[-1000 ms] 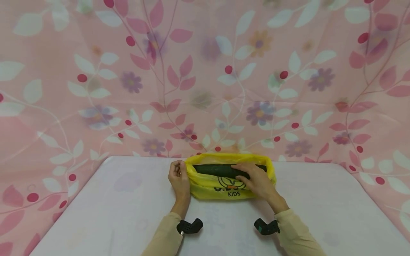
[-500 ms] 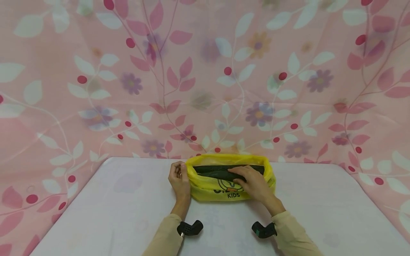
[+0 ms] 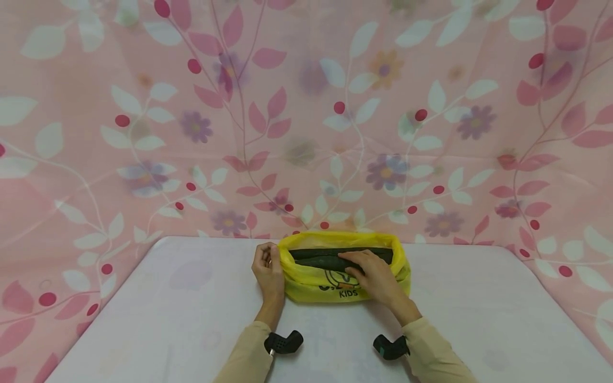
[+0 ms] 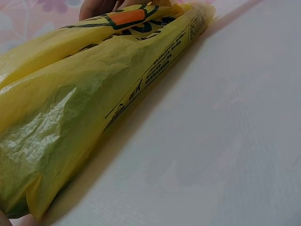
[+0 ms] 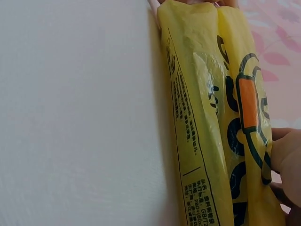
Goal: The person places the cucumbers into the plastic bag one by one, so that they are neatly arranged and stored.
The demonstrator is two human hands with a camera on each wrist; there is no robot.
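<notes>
A yellow plastic bag (image 3: 306, 290) with dark lettering lies on its base, mouth open upward. Inside it, a front cucumber (image 3: 318, 261) and a rear cucumber (image 3: 313, 252) lie lengthwise side by side. With curled fingers, my left hand (image 3: 269, 272) grips the bag's left edge. My right hand (image 3: 380, 276) holds the front cucumber at the right half of the mouth, fingers over its top and thumb by the bag's printed front. The left wrist view shows the bag's side (image 4: 117, 80); the right wrist view shows its printed front (image 5: 207, 84) with the right hand (image 5: 288, 157) at its edge.
A white-covered table (image 3: 191, 319) bears the bag near its back edge. Behind it hangs a pink floral cloth (image 3: 297, 133). Black wrist devices, left device (image 3: 283, 342) and right device (image 3: 390, 347), stick out from the beige sleeves.
The front cucumber has sunk lower toward the bag's near side, and the rear cucumber now shows behind it. My right hand has shifted slightly left and nearer; the left hand stays put.
</notes>
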